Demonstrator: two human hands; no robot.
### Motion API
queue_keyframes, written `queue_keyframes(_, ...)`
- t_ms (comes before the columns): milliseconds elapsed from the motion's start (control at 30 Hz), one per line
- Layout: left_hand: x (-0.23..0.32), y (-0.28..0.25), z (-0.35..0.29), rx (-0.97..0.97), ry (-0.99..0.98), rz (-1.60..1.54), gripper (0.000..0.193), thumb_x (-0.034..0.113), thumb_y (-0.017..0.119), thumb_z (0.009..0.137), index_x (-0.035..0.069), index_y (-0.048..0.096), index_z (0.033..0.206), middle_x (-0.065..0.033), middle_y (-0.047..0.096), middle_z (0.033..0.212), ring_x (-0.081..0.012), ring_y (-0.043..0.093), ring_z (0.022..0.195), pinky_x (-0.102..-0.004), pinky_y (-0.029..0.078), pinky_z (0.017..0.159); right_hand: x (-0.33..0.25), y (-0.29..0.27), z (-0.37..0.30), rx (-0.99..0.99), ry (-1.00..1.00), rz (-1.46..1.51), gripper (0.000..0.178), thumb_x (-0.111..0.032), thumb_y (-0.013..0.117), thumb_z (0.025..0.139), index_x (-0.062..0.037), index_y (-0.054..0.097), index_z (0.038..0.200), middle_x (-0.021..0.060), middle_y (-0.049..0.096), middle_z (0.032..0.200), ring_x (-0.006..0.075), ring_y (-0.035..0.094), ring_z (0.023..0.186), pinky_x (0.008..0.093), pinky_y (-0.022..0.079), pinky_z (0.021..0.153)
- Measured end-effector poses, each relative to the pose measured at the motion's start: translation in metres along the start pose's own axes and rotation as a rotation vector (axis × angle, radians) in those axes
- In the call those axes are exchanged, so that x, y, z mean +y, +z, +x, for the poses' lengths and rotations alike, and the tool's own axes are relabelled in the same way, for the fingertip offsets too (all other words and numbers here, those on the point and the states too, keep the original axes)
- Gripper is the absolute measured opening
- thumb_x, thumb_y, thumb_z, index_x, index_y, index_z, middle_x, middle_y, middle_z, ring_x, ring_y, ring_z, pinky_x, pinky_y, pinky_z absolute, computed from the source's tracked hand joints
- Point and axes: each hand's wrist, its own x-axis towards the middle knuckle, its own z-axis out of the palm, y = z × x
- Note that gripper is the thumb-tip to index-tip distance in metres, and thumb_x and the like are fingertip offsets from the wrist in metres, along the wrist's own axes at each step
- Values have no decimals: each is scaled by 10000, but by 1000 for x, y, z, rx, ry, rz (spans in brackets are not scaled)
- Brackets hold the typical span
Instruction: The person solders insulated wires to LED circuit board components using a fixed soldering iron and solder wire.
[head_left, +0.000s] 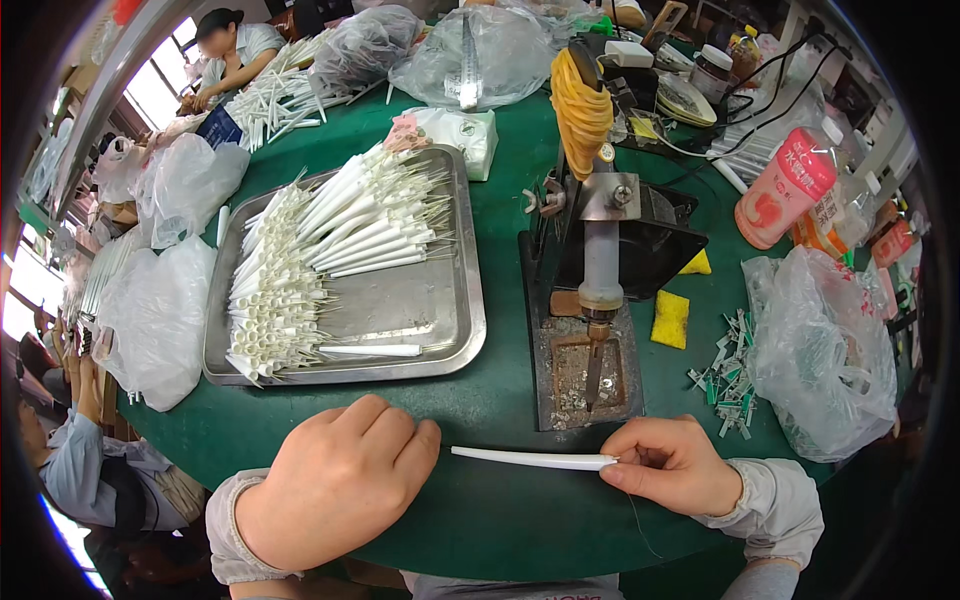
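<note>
My right hand (678,466) pinches one end of a slim white tapered tube (535,458) between thumb and fingertips. A thin wire hangs down below those fingers. The tube lies nearly level over the green table, its other end just short of my left hand (340,482). That hand is closed, back upward, and whatever its fingers hold is hidden. Beyond the tube stands a soldering iron (600,290), tip down, on a black stand (540,350). At the left, a metal tray (400,365) bears many similar white tubes (285,290) with fine wires at their ends.
Small green-and-white parts (735,375) lie by a plastic bag (825,355) at the right. Yellow sponges (670,320) sit beside the stand. A pink-labelled bottle (788,188) stands farther back. White bags (155,320) flank the tray; other people (235,55) sit at the left.
</note>
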Motion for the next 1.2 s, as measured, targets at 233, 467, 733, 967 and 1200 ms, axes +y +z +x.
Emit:
queue_keyframes(233, -6, 2, 3, -109, -10, -90, 226, 115, 610, 709, 25, 650, 912, -24, 500, 735, -164, 553, 714, -263, 487, 572, -5, 0, 4, 87, -369, -433, 124, -94, 733, 820, -20, 662, 890, 23, 550, 609, 95, 505, 479, 244, 382, 442)
queue_keyframes(467, -6, 6, 4, -154, 83, -146, 191, 110, 613, 706, 36, 648, 878, -28, 517, 743, -170, 569, 702, -265, 494, 579, -7, 3, 5, 23, -350, -425, 120, -101, 734, 808, -34, 655, 869, 49, 576, 649, 158, 532, 477, 285, 408, 441)
queue_keyframes(733, 20, 12, 20, -25, 50, -417, 403, 136, 754, 709, 18, 640, 1078, -85, 650, 958, -221, 652, 814, -323, 547, 661, -3, 18, 11, -21, -432, -420, 127, -100, 711, 819, -49, 617, 886, 64, 570, 692, 225, 581, 557, 342, 452, 491)
queue_keyframes(967, 37, 31, 29, 10, 167, -589, 307, 92, 746, 740, -4, 630, 1008, -105, 654, 889, -218, 666, 709, -298, 554, 582, -3, 21, 8, -52, -367, -330, 191, -97, 745, 804, -45, 621, 939, 33, 536, 637, 157, 531, 516, 294, 418, 467)
queue_keyframes(1200, 41, 30, 28, 55, 35, -640, 278, 22, 736, 731, -1, 632, 988, -106, 647, 887, -234, 670, 698, -308, 557, 560, -9, 12, 7, -95, -179, -180, 114, -56, 691, 828, -44, 616, 912, 45, 565, 671, 154, 547, 545, 278, 431, 490)
